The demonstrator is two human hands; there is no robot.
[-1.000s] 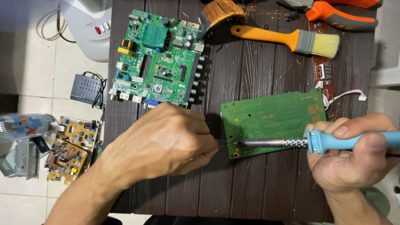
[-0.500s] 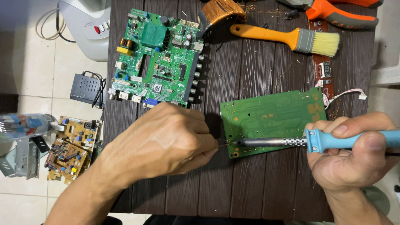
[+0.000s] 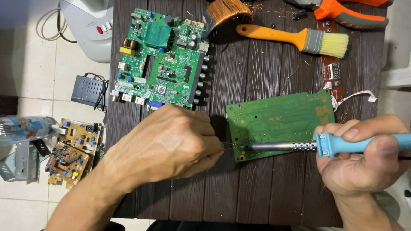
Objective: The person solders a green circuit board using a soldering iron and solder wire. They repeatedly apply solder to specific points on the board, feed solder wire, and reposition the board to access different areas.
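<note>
While hands grip, iron (image 3: pixel 278 146) touches board (image 3: pixel 280 115) (green).

An electronics repair bench: circuit boards (image 3: pixel 165 60), a soldering iron (image 3: pixel 325 146), a brush (image 3: pixel 295 39).

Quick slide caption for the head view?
Right hand holds blue soldering iron to green circuit board; left hand feeds thin wire.

A single head-worn camera looked almost straight down at the dark slatted table (image 3: pixel 265 188), close enough that both forearms ran off the bottom edge. The left hand (image 3: pixel 171 145) and right hand (image 3: pixel 364 158) sat low in frame, pale floor tiles (image 3: pixel 38 85) filled the left side, and no second view overlapped it.
</note>
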